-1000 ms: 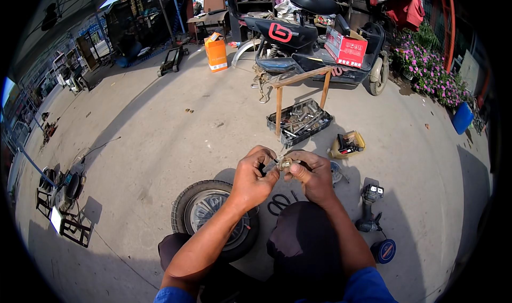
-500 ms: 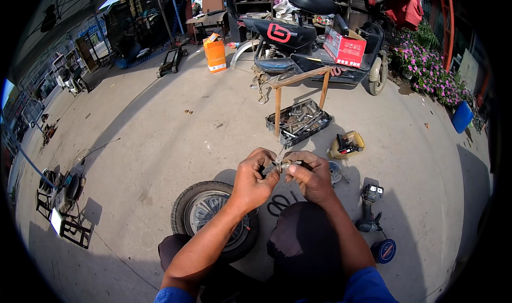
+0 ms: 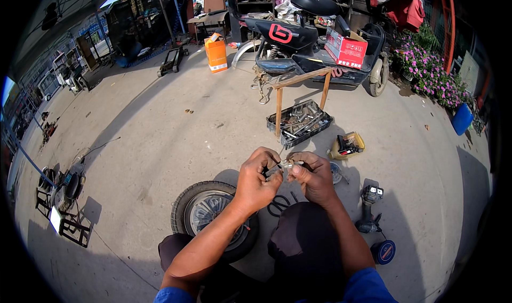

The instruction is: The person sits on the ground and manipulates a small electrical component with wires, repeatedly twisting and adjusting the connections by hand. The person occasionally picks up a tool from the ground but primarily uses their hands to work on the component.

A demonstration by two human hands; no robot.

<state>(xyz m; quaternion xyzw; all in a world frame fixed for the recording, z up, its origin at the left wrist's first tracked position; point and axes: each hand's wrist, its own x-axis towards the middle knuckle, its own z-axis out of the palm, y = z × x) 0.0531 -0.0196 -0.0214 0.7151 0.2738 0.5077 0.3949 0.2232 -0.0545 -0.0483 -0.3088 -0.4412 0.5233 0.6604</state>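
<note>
Sunlit concrete [image 3: 149, 143] stretches beneath an outdoor work area, where a parked dark vehicle [image 3: 261, 28] stands behind a wood-handled tray of tools [image 3: 306, 122]. Over the seated person's lap, beyond a tyred wheel [image 3: 205, 209] lying to the left, a small metal part [image 3: 289, 165] is held up at the fingertips. The right hand [image 3: 314, 177] pinches it between thumb and fingers; the left hand [image 3: 257, 177] is drawn nearly closed just beside its left end, though whether those fingers grip it cannot be told. Light and stiff by its look, the piece seems unlikely to bend or break, but soiled fingers suggest a greasy, slippery surface. Its thicker body appears the surest place for a thumb-and-finger hold, with the narrow end left exposed.
</note>
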